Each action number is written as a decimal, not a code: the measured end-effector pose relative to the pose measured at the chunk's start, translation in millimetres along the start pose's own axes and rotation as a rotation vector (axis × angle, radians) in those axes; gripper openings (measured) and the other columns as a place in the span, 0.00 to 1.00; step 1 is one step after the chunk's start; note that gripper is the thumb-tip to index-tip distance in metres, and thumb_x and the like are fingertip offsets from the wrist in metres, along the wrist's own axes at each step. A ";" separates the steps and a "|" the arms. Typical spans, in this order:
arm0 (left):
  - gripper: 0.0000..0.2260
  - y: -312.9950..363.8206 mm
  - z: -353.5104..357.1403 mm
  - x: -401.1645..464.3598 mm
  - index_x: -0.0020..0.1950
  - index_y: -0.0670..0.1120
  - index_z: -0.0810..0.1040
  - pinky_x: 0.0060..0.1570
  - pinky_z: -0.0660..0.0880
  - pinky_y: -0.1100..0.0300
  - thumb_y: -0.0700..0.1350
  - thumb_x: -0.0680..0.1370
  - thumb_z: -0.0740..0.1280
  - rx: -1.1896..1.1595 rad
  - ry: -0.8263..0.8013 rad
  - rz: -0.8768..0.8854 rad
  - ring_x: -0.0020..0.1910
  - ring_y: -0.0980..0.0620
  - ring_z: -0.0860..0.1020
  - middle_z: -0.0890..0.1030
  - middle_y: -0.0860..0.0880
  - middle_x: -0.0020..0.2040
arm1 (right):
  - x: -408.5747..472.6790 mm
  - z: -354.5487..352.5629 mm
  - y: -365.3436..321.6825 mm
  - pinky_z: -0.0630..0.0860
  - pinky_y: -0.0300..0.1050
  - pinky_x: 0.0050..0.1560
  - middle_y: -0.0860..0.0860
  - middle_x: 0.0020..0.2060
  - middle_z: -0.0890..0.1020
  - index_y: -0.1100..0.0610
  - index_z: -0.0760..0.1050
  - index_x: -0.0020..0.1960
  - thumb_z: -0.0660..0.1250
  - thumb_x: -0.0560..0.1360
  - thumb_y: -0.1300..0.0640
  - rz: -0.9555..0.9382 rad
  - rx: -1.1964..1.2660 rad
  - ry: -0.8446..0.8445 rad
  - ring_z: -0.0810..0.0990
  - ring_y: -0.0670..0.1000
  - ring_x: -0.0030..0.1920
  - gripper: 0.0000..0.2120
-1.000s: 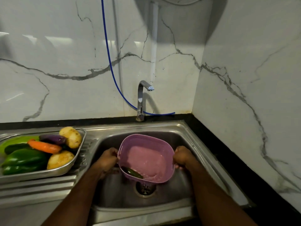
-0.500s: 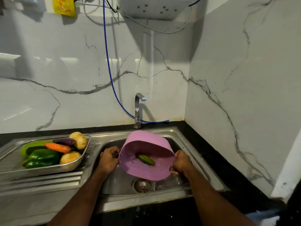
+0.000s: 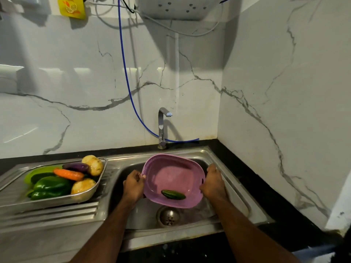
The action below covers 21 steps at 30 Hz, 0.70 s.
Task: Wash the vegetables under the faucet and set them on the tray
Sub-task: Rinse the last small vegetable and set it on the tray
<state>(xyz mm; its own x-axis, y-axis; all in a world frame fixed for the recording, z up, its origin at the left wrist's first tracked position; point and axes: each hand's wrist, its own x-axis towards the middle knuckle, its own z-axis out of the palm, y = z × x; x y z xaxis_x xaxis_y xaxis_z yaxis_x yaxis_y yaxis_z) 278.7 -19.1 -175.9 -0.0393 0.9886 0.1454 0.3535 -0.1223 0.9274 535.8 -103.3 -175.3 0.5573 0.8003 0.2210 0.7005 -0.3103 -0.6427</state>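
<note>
Head view: cucumber (image 3: 173, 194) slid down tilted basket (image 3: 171, 176).

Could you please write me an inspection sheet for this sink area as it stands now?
Surface: steel sink, drain uncovered.
Job's things: pink colander tilted over the basin, one cucumber inside; tray on the drainboard with peppers, carrot, eggplant, potatoes; faucet, no water seen.
Clutter: nothing seen.
Grippers: left hand and right hand grip opposite colander rims.
Cables: blue hose down the wall behind the faucet; grey wires above.
Surroundings: marble walls, white wall unit overhead.
</note>
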 end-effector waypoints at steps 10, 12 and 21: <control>0.08 -4.9 8.9 12.5 0.44 0.36 0.80 0.20 0.77 0.55 0.41 0.76 0.69 0.091 0.002 -0.255 0.37 0.43 0.79 0.81 0.39 0.47 | 25.5 86.5 -51.8 0.73 0.53 0.69 0.57 0.70 0.75 0.57 0.76 0.68 0.73 0.77 0.54 -0.292 -0.539 -0.726 0.75 0.60 0.68 0.22; 0.08 -7.8 5.1 19.8 0.43 0.35 0.79 0.19 0.76 0.55 0.41 0.76 0.69 0.101 -0.012 -0.296 0.34 0.44 0.79 0.81 0.40 0.45 | 34.8 102.6 -58.1 0.66 0.54 0.74 0.58 0.76 0.69 0.58 0.70 0.76 0.67 0.81 0.54 -0.256 -0.580 -0.801 0.68 0.61 0.75 0.25; 0.05 -24.3 18.0 53.2 0.45 0.32 0.77 0.27 0.81 0.41 0.35 0.74 0.68 -0.013 -0.059 -0.408 0.31 0.35 0.83 0.80 0.34 0.43 | 72.9 127.8 -67.1 0.79 0.51 0.53 0.50 0.41 0.82 0.53 0.78 0.46 0.61 0.82 0.43 -0.202 -0.033 -0.653 0.80 0.52 0.44 0.16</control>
<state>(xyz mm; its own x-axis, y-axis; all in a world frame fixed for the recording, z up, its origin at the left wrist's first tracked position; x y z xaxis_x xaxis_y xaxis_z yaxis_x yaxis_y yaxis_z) 284.9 38.0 -197.0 -0.1202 0.9596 -0.2545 0.3084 0.2798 0.9092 472.4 41.5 -209.8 0.0383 0.9863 -0.1603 0.7814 -0.1295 -0.6104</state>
